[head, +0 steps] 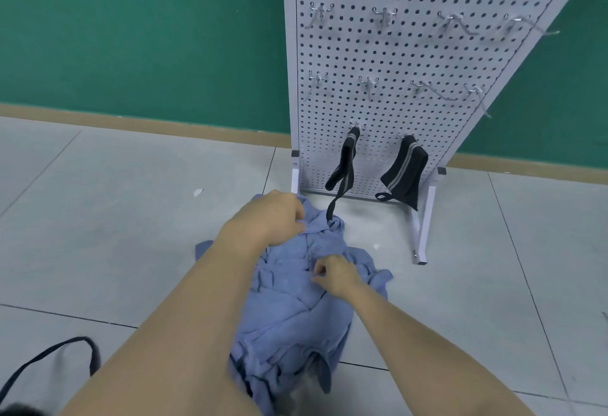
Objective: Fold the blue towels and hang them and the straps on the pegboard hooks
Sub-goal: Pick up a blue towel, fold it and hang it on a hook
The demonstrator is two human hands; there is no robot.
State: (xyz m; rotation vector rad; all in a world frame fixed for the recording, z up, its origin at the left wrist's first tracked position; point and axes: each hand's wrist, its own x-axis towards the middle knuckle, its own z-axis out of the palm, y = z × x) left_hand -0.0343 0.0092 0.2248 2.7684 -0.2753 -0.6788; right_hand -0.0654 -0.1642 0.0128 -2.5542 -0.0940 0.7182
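Note:
A crumpled pile of blue towels [292, 310] lies on the tiled floor in front of me. My left hand [269, 218] pinches the cloth at the pile's far edge. My right hand [335, 275] pinches a fold near the pile's middle. The white pegboard [394, 63] stands behind on a metal frame. A thin black strap [343, 168] hangs from a low hook, its end reaching down to the towels. A wider black strap with grey stripes [406, 172] hangs from the hook to its right. Another black strap [49, 356] lies looped on the floor at lower left.
Two rows of bare metal hooks [383, 17] stick out of the pegboard higher up. The stand's white foot [424, 228] juts forward on the floor right of the towels. A green wall with a tan skirting runs behind.

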